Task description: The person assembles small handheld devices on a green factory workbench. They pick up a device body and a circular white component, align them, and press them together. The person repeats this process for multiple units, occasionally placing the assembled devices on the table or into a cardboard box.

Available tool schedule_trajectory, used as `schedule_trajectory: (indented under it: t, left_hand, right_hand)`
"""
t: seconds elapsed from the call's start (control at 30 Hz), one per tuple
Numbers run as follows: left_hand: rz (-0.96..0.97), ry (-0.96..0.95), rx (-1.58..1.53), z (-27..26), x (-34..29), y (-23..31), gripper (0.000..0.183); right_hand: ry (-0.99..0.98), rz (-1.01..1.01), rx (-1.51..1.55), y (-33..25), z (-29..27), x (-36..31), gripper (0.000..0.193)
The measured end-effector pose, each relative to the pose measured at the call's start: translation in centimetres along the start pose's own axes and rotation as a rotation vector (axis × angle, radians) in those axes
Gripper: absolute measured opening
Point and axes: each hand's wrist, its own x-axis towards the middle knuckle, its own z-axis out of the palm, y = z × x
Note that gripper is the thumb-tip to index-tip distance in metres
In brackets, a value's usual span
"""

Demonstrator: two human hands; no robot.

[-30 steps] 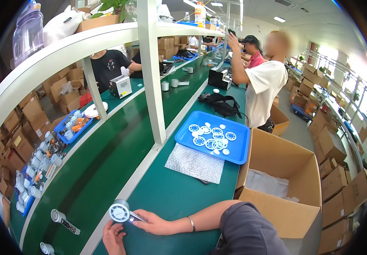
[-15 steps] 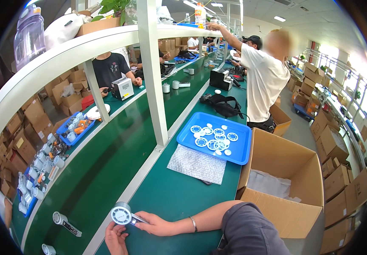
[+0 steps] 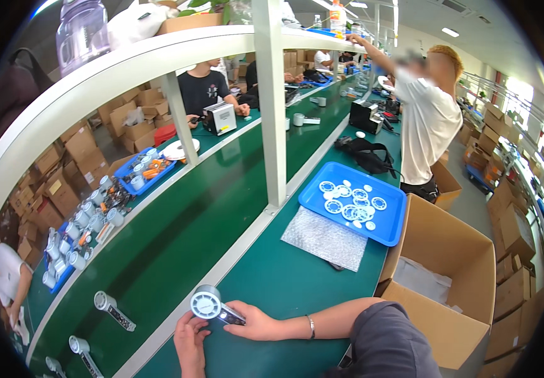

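Handle in our right hand, we are holding the grey round-headed device over the green bench; our left hand is curling loosely beneath, contact unclear, and ideally should be supporting its weight, sparing the slotted face.

grn bench: blue tray, bubble-wrap sheet at its near edge, blk strapped bag beyond, blk machine farther. grn belt alongside: grey round-headed units. white shelf above: purple bottle, white bag, cardboard box.
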Motion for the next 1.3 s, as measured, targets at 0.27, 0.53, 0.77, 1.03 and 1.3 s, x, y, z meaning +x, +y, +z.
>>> schedule_trajectory:
  t: [0.27, 0.53, 0.77, 1.03, 1.3]
  left_hand:
    - [0.001, -0.009, -0.015, -0.2, 0.0, 0.0, 0.053]
    - [0.002, -0.009, -0.005, -0.2, 0.2, 0.1, 0.054]
    - [0.002, -0.015, -0.003, 0.1, 0.0, 0.3, 0.055]
    - [-0.013, -0.028, -0.005, 0.1, -0.1, 0.3, 0.053]
    - [0.001, -0.037, 0.046, -0.2, 0.1, 0.1, 0.050]
  right_hand:
    - [-0.001, 0.012, 0.133, 0.3, 0.4, 0.0, 0.047]
    - [-0.016, 0.001, 0.112, 0.1, 0.3, 0.1, 0.047]
    - [-0.072, 0.070, 0.134, -0.3, 0.0, -0.1, 0.048]
    - [-0.065, 0.065, 0.181, -0.2, 0.1, -0.2, 0.048]
    - [0.032, -0.130, -0.062, -0.8, -0.2, 0.8, 0.046]
